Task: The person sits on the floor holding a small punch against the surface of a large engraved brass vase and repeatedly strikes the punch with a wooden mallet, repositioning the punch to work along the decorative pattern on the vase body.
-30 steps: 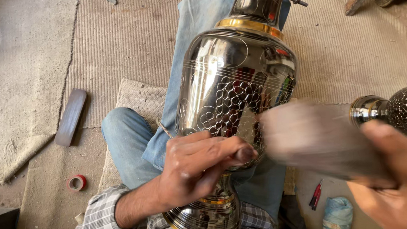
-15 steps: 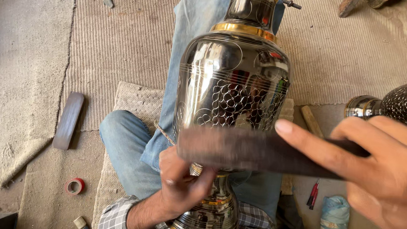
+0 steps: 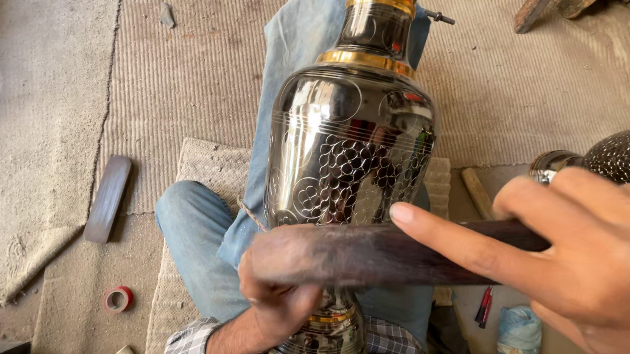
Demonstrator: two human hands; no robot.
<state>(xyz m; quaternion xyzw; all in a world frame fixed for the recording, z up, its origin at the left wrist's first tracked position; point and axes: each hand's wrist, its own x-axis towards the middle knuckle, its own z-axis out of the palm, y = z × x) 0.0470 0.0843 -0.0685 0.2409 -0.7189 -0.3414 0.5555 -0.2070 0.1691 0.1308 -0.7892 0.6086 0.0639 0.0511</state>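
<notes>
Clearly, the tall polished dark metal vase with gold bands (image 3: 349, 165) lies along the person's lap for support. Low on its body, the left hand (image 3: 274, 295) has its grip closed, holding what I cannot tell, while the right hand (image 3: 589, 262) grips a blurred dark wooden mallet (image 3: 369, 254) across it.

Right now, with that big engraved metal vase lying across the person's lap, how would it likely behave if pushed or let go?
The vase is round-bodied and lies on its side, so it would probably roll. Its polished, mirror-like surface looks slippery. It seems rigid metal and likely heavy; the left hand steadies it near the narrow foot.
</notes>
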